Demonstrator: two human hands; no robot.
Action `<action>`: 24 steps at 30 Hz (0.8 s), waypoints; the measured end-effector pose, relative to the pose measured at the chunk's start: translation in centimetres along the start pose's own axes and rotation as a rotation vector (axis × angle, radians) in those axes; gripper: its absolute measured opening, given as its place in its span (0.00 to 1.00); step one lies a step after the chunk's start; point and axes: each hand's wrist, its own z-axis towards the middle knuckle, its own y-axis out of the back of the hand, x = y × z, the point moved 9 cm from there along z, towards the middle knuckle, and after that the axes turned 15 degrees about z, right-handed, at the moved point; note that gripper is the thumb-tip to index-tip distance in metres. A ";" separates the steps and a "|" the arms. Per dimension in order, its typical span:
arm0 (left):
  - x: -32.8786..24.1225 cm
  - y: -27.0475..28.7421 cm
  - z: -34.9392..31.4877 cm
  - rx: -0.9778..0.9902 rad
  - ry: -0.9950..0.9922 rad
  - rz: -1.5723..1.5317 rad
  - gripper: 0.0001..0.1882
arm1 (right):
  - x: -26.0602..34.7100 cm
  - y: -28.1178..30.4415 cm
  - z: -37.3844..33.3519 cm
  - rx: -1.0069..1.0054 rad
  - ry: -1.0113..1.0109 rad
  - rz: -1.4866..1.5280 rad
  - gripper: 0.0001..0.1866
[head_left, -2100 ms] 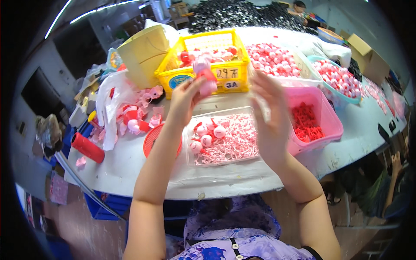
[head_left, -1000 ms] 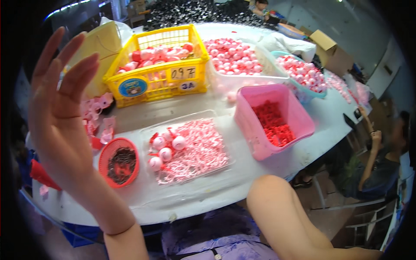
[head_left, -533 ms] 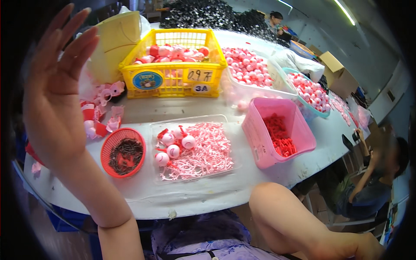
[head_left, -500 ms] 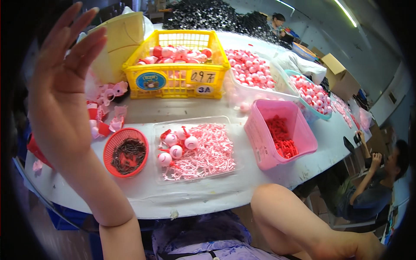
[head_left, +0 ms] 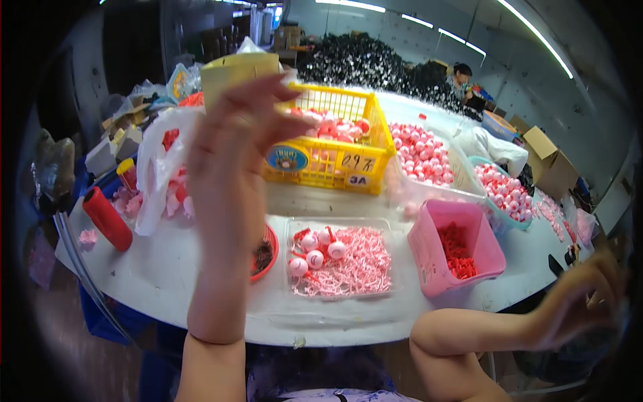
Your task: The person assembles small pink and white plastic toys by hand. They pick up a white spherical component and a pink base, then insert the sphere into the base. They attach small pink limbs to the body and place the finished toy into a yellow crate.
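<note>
The raised left hand [head_left: 234, 161] has swung in from the left edge toward the middle, and now hangs empty with loosely curled fingers [head_left: 281, 90] in front of the yellow slatted plastic basket [head_left: 335, 144] and the round red dish [head_left: 264, 251]. The right hand [head_left: 583, 301], out of sight half a second ago, now shows blurred past the right end of the white bench [head_left: 167, 268], its forearm bent outward.

tray [head_left: 395, 285]: clear, shallow, flat on table, front centre | sticks [head_left: 351, 268]: pink, heaped inside tray | balls [head_left: 315, 258]: white-pink, clustered at tray's left | dish [head_left: 264, 251]: red, round, just left, partly hidden
</note>
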 end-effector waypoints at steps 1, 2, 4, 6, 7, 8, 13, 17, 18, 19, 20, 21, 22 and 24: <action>-0.2 -1.6 -0.5 0.125 -0.022 0.000 0.21 | -1.7 2.1 0.6 -0.112 -0.080 0.063 0.18; -0.6 -3.3 -1.1 0.251 -0.044 0.003 0.22 | -3.8 4.0 0.9 -0.174 -0.152 0.153 0.16; -0.3 -7.6 -2.6 0.434 0.020 -0.063 0.21 | -5.1 7.7 1.2 -0.179 -0.321 0.039 0.16; -0.1 -8.7 -3.5 0.493 0.108 0.109 0.25 | -5.9 12.4 -0.2 -0.103 -0.344 -0.923 0.15; -0.6 -8.6 -3.6 0.482 0.069 0.143 0.26 | -8.4 14.0 -0.3 0.015 -0.499 -1.041 0.10; -0.9 -8.6 -3.6 0.472 0.030 0.174 0.26 | -10.1 14.6 -0.9 0.021 -0.575 -1.162 0.07; -1.1 -8.1 -2.7 0.549 -0.146 0.416 0.27 | -12.1 16.1 -1.8 0.126 -0.650 -1.507 0.06; -0.6 -8.4 -2.9 0.649 -0.177 0.454 0.28 | -11.1 17.3 -2.0 0.011 -0.733 -1.410 0.06; 0.0 -8.2 -2.9 0.653 -0.108 0.392 0.27 | -11.1 17.7 -2.2 -0.032 -0.761 -1.365 0.06; 0.6 -8.0 -3.0 0.655 -0.039 0.332 0.27 | -11.1 17.9 -2.3 -0.074 -0.788 -1.318 0.06; 1.2 -7.9 -3.1 0.655 0.029 0.273 0.26 | -11.2 18.0 -2.4 -0.115 -0.815 -1.269 0.06; 1.1 -7.8 -2.9 0.637 0.051 0.295 0.26 | -11.2 17.8 -2.4 -0.166 -0.828 -1.253 0.08; 1.1 -7.6 -2.8 0.601 0.041 0.301 0.25 | -11.0 16.1 -1.4 -0.002 -0.679 -1.494 0.10; 1.7 -6.5 -2.7 0.514 0.041 0.354 0.25 | -11.7 12.2 -1.5 0.345 -0.343 -1.878 0.12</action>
